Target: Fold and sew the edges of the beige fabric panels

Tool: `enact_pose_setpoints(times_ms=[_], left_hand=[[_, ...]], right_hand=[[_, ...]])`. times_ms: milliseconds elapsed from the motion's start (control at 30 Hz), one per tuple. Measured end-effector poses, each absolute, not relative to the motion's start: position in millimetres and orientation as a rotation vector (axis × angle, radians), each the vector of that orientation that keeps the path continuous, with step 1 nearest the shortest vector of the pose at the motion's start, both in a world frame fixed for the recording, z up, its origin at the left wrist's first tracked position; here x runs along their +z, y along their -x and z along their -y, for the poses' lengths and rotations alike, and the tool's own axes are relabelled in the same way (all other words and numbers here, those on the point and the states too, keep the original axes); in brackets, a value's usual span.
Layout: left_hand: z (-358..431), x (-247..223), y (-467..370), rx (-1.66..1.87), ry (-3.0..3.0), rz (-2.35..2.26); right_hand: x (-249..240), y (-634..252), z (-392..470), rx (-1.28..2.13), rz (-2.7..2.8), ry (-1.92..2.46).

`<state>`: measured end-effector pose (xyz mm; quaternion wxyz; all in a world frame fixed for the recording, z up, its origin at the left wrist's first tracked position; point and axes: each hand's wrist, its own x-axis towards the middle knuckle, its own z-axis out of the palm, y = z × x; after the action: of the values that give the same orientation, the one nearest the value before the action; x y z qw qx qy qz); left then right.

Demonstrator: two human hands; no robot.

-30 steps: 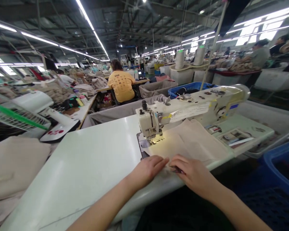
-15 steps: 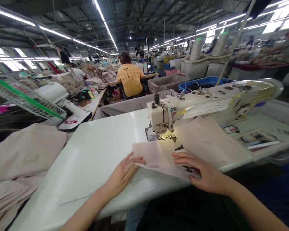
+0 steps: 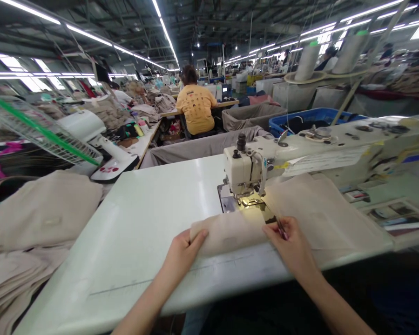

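A beige fabric piece (image 3: 230, 232) is stretched between my hands in front of the sewing machine (image 3: 242, 172), its near side curving over. My left hand (image 3: 183, 249) pinches its left end, thumb on top. At the right end my right hand (image 3: 291, 244) pinches the edge between thumb and fingers. A narrow dark tool (image 3: 282, 229) with a pinkish part shows among the fingers of that hand; its kind is unclear. The far edge of the fabric lies close to the lit needle plate (image 3: 251, 202). A larger beige panel (image 3: 321, 214) rests on the table right of the needle.
Stacked beige fabric (image 3: 38, 218) lies at the left, below a white fan (image 3: 111, 156). A tray of small items (image 3: 394, 214) sits at the right. Behind the machine are a blue basket (image 3: 275, 128) and thread cones (image 3: 307, 60). A person in yellow (image 3: 197, 109) sits ahead.
Both hands have gone from lying loosely on the fabric to pinching its ends. The near side of the fabric now curves up. The view has shifted slightly left.
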<state>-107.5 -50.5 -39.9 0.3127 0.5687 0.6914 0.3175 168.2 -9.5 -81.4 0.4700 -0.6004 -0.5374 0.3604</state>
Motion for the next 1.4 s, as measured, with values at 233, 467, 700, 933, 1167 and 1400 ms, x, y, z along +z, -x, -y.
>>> enact_pose_setpoints(times_ms=[233, 467, 700, 933, 1167, 1400], left_hand=[[54, -42, 103, 0.848, -1.519, -1.969], [56, -43, 100, 0.943, -1.494, -1.984], [78, -50, 98, 1.189, -1.352, -2.028], [79, -46, 99, 1.048, -1.702, -1.878], [80, -51, 97, 1.076, -1.652, -1.899], [82, -51, 97, 1.076, -1.611, -1.915]], right_hand=[[-67, -171, 19, 0.924, 1.697, 1.271], [-68, -164, 10, 0.931, 1.845, 1.32], [-77, -171, 16, 0.877, 1.902, 1.389], [-82, -174, 12, 0.787, 1.97, 1.361], [-80, -175, 15, 0.748, 1.981, 1.429], [-81, -178, 15, 0.757, 2.004, 1.454]])
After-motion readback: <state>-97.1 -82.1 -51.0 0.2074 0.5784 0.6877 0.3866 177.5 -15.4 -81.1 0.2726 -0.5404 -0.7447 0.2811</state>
